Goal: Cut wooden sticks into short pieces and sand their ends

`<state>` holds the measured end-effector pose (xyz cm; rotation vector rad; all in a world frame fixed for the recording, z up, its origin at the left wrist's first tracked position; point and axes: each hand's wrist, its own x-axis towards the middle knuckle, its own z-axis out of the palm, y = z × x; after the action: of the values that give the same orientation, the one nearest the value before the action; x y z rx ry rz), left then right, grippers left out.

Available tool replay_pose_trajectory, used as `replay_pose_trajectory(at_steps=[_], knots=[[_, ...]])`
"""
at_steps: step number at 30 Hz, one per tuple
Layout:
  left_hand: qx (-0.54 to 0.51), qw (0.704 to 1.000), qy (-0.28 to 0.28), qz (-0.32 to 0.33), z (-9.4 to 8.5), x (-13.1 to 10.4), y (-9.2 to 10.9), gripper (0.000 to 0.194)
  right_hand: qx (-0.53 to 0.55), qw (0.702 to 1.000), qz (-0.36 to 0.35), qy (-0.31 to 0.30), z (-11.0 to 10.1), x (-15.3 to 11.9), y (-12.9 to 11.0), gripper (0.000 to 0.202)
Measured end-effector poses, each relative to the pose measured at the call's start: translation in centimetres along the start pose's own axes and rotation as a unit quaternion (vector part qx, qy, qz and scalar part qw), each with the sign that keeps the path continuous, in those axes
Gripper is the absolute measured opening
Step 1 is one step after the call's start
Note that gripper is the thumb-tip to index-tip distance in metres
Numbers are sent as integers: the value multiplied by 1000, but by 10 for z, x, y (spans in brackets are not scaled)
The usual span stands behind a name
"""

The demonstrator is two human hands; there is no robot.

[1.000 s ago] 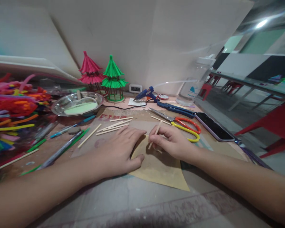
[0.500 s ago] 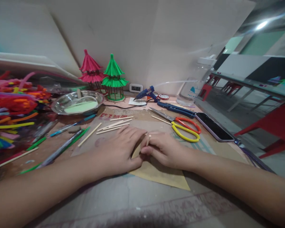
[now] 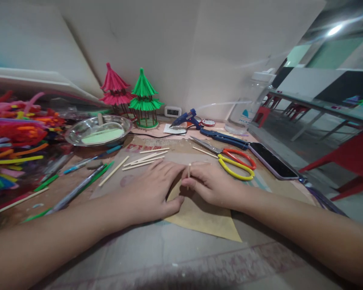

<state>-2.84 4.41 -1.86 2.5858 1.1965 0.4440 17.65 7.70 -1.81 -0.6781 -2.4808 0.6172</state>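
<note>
My right hand (image 3: 210, 183) pinches a short thin wooden stick (image 3: 189, 170) between thumb and fingers, its pale end pointing up. Beneath both hands lies a tan piece of paper (image 3: 213, 219) with a curved edge. My left hand (image 3: 157, 189) rests palm down on the paper's left side, fingers stretched out and thumb apart; its fingertips come close to my right fingers. Just beyond my left hand are several loose wooden sticks (image 3: 145, 160). Scissors (image 3: 236, 165) with one red and one yellow handle lie past my right hand.
Behind stand a pink (image 3: 116, 86) and a green pagoda model (image 3: 143, 100). A blue glue gun (image 3: 186, 118), a blue cutting tool (image 3: 224, 138), a phone (image 3: 272, 161) and a clear bottle (image 3: 245, 108) sit back right. Pipe cleaners (image 3: 15, 141) and a metal dish (image 3: 69, 137) are left.
The stick in my right hand has turned more upright. My right thumb and fingers have shifted slightly, leaving a gap to my left thumb. My left hand stays nearly still.
</note>
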Motion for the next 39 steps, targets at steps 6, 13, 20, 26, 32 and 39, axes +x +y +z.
replay_pose_trajectory(at_steps=[6, 13, 20, 26, 32, 39], knots=[[11, 1000, 8, 10, 1, 0, -1, 24, 17, 1000, 14, 6, -1, 2, -1, 21], [22, 1000, 8, 14, 2, 0, -2, 26, -6, 1000, 14, 0, -2, 3, 2, 21], [18, 1000, 7, 13, 1, 1, -1, 23, -9, 1000, -4, -4, -1, 3, 1, 21], [7, 1000, 9, 14, 1, 0, -2, 24, -25, 999, -46, -4, 0, 2, 1, 23], [21, 1000, 0, 10, 1, 0, -2, 23, -70, 997, -21, 7, 0, 2, 1, 21], [18, 1000, 2, 7, 1, -1, -2, 31, 234, 966, 104, 36, 1, 0, 0, 20]])
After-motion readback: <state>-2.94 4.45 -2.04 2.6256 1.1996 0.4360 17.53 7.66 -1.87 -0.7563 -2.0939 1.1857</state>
